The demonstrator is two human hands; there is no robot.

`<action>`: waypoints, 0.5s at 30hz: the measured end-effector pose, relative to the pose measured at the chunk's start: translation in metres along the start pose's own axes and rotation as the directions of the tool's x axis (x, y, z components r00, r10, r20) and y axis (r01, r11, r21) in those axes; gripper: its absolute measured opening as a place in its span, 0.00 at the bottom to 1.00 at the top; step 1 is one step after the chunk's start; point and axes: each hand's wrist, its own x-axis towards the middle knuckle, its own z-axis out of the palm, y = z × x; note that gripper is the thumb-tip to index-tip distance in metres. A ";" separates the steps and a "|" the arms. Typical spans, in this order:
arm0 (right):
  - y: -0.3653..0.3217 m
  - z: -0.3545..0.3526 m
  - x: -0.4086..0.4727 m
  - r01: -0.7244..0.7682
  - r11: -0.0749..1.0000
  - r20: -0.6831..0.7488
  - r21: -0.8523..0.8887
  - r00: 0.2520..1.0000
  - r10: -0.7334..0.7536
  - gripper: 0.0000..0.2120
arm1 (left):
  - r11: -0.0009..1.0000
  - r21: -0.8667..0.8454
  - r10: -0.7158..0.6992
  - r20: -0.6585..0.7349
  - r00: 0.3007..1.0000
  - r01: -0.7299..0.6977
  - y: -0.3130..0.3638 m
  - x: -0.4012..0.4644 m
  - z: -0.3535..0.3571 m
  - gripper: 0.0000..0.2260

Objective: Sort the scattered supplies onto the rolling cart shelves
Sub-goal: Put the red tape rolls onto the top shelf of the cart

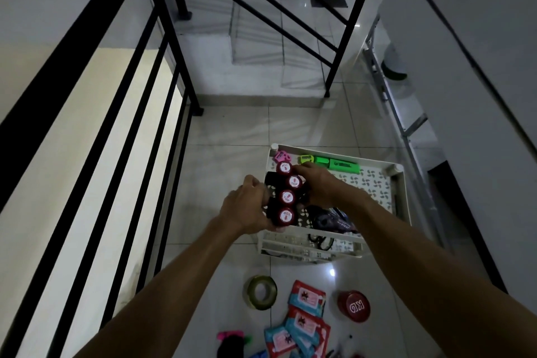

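I hold a row of several dark stampers (286, 197) with red round tops marked "TOP" between both hands, above the left side of the white rolling cart's top shelf (377, 183). My left hand (247, 209) grips the near end and left side of the row. My right hand (316, 183) grips the far end and right side. On the top shelf's far edge lie green highlighters (340, 164) and a pink item (281, 156). Dark items (328, 219) sit at the shelf's near side. Lower shelves are mostly hidden.
On the tiled floor near me lie a tape roll (261, 292), a red round tin (354, 306), several red-and-blue packets (302, 325) and a pink-and-black item (231, 341). Black railing (145, 154) runs along the left. Stairs rise ahead. A metal ladder (406, 131) leans at the right wall.
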 end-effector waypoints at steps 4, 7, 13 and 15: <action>0.003 0.000 0.001 -0.002 1.000 -0.028 -0.013 1.000 0.002 0.37 | 0.999 -0.053 0.013 0.068 0.998 -0.009 -0.001 0.005 -0.007 0.44; 0.005 0.005 -0.002 0.054 0.998 -0.083 -0.023 0.995 -0.056 0.29 | 0.995 -0.098 0.023 0.085 0.996 -0.015 0.000 0.005 -0.008 0.47; -0.004 0.012 0.002 0.068 0.997 -0.163 -0.023 0.984 -0.071 0.19 | 0.986 -0.163 0.061 0.097 0.993 -0.044 -0.004 0.006 -0.012 0.50; -0.005 0.013 0.002 0.068 0.998 -0.171 -0.019 0.983 -0.070 0.21 | 0.980 -0.194 0.066 0.094 0.993 -0.047 -0.004 0.006 -0.013 0.47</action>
